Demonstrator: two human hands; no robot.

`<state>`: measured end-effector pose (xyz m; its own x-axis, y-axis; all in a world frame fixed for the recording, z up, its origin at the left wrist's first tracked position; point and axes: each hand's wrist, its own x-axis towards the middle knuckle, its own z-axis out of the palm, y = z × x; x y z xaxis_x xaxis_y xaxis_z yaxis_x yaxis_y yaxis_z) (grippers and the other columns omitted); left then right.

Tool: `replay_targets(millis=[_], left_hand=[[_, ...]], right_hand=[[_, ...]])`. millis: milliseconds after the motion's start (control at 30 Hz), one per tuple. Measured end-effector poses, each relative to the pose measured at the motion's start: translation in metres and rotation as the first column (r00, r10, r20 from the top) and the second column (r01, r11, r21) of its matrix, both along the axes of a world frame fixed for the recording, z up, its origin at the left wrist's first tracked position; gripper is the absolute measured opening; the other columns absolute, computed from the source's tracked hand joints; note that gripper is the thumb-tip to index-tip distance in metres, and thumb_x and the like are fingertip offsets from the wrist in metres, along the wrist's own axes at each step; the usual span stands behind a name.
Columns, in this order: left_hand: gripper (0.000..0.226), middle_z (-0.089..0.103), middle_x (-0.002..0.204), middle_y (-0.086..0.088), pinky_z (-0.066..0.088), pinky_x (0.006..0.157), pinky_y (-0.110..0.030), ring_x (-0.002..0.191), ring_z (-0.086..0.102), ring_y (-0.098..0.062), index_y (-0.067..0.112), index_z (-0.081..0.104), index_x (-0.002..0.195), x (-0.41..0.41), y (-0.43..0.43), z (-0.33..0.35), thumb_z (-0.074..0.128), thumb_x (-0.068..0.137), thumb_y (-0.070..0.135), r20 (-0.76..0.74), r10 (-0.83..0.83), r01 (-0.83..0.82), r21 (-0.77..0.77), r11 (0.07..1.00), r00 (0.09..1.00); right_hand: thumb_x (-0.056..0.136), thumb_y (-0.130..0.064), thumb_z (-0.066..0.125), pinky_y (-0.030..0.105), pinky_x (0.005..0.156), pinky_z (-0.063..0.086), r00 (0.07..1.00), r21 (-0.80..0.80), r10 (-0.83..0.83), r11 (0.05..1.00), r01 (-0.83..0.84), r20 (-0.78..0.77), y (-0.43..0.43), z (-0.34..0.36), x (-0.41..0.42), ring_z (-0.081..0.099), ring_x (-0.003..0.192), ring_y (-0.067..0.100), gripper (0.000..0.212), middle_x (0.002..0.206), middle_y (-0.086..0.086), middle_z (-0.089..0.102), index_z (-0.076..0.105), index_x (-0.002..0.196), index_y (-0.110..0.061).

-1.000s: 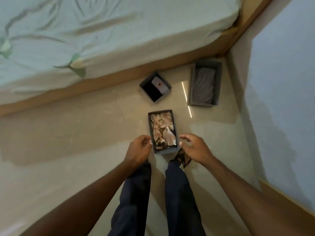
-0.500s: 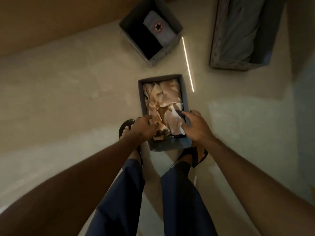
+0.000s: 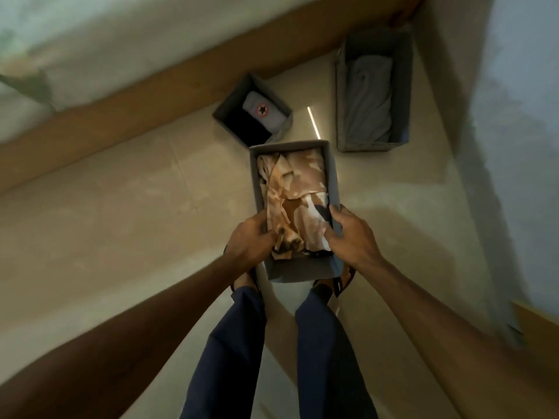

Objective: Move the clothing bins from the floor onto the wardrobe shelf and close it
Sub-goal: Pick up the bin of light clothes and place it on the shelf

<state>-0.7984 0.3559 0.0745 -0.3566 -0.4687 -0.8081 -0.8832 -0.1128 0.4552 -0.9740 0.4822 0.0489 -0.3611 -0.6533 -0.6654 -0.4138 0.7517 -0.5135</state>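
A grey bin (image 3: 332, 176) filled with tan and cream patterned clothing is held above the floor, over my feet. My left hand (image 3: 249, 241) grips its left wall near the near end, and my right hand (image 3: 348, 235) grips its right wall. A small square grey bin (image 3: 222, 116) holding a dark item and a grey cloth with a red star badge sits on the floor beyond it. A longer grey bin (image 3: 403, 86) with folded grey clothing lies at the right, near the wall. No wardrobe shows in this view.
A bed with a pale green sheet (image 3: 121, 31) and a wooden frame (image 3: 151, 98) runs across the top. A pale blue wall (image 3: 520, 146) rises on the right. Beige tiled floor (image 3: 121, 222) spreads to the left. My legs and sandalled feet are below the held bin.
Both hands closed on the patterned-clothing bin and raised it off the floor toward the camera. The view pulled back up, bringing the bed into sight again.
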Motion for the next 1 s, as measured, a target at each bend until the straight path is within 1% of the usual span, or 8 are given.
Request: replay_targets(millis=[167,333,467,567,667,800,933,1000], left_hand=[[0.044,0.063,0.126,-0.001,0.052,0.087,-0.034,0.109,0.06,-0.019,0.031,0.048,0.136,-0.03,0.003,0.138,0.053,0.093,0.04,-0.065,-0.145,0.139,-0.088,0.986,0.987],[0.051,0.065,0.123,-0.003,0.047,0.079,-0.027,0.101,0.06,-0.016,0.028,0.043,0.142,-0.056,0.017,0.278,0.052,0.094,0.04,-0.113,-0.276,0.257,-0.158,0.953,0.955],[0.047,0.066,0.118,0.002,0.053,0.083,-0.033,0.103,0.063,-0.016,0.033,0.046,0.138,-0.062,0.032,0.365,0.05,0.092,0.044,-0.178,-0.42,0.383,-0.206,0.9,0.89],[0.046,0.064,0.122,0.005,0.046,0.08,-0.022,0.102,0.059,-0.008,0.029,0.046,0.139,-0.06,0.048,0.409,0.053,0.094,0.035,-0.229,-0.538,0.491,-0.234,0.839,0.811],[0.046,0.064,0.127,0.0,0.052,0.086,-0.027,0.105,0.063,-0.015,0.028,0.048,0.136,-0.055,0.058,0.433,0.057,0.092,0.024,-0.263,-0.633,0.577,-0.265,0.773,0.728],[0.052,0.063,0.127,-0.002,0.051,0.086,-0.029,0.109,0.062,-0.017,0.029,0.044,0.139,-0.051,0.065,0.454,0.059,0.089,0.024,-0.268,-0.772,0.717,-0.287,0.636,0.577],[0.041,0.064,0.112,0.003,0.051,0.082,-0.028,0.099,0.063,-0.014,0.025,0.052,0.131,-0.063,0.083,0.48,0.059,0.09,0.026,-0.26,-0.875,0.817,-0.324,0.476,0.407],[0.041,0.066,0.115,0.0,0.055,0.083,-0.032,0.097,0.064,-0.014,0.024,0.054,0.13,-0.075,0.102,0.493,0.059,0.09,0.023,-0.256,-0.916,0.85,-0.358,0.387,0.309]], right_hand=[[0.092,-0.028,0.057,0.03,0.107,0.038,0.994,-0.048,-0.101,0.994,0.099,-0.05,0.024,0.141,-0.023,0.044,0.133,0.023,0.061,0.151,0.005,0.04,0.036,0.147,-0.012],[0.09,-0.026,0.062,0.026,0.108,0.034,0.963,-0.092,-0.257,0.964,0.249,-0.086,0.062,0.279,-0.031,0.041,0.136,0.022,0.062,0.153,0.005,0.037,0.039,0.145,-0.011],[0.089,-0.024,0.063,0.027,0.112,0.032,0.916,-0.135,-0.382,0.921,0.366,-0.122,0.101,0.373,-0.021,0.039,0.139,0.02,0.06,0.153,0.005,0.037,0.041,0.144,-0.012],[0.089,-0.025,0.064,0.028,0.112,0.033,0.857,-0.164,-0.488,0.87,0.465,-0.165,0.136,0.426,-0.003,0.039,0.138,0.02,0.061,0.152,0.006,0.038,0.041,0.144,-0.013],[0.086,-0.025,0.067,0.031,0.111,0.038,0.789,-0.173,-0.59,0.806,0.566,-0.173,0.163,0.453,0.026,0.042,0.136,0.02,0.064,0.15,0.005,0.041,0.042,0.144,-0.013],[0.084,-0.02,0.068,0.03,0.111,0.036,0.667,-0.17,-0.722,0.692,0.702,-0.183,0.187,0.473,0.073,0.041,0.137,0.02,0.065,0.149,0.006,0.042,0.043,0.143,-0.013],[0.082,-0.016,0.07,0.031,0.107,0.042,0.512,-0.21,-0.839,0.543,0.813,-0.185,0.218,0.493,0.112,0.048,0.131,0.021,0.064,0.144,0.007,0.049,0.046,0.141,-0.013],[0.082,-0.016,0.07,0.028,0.104,0.044,0.438,-0.23,-0.876,0.477,0.848,-0.201,0.239,0.501,0.127,0.051,0.128,0.02,0.063,0.142,0.006,0.052,0.046,0.14,-0.013]])
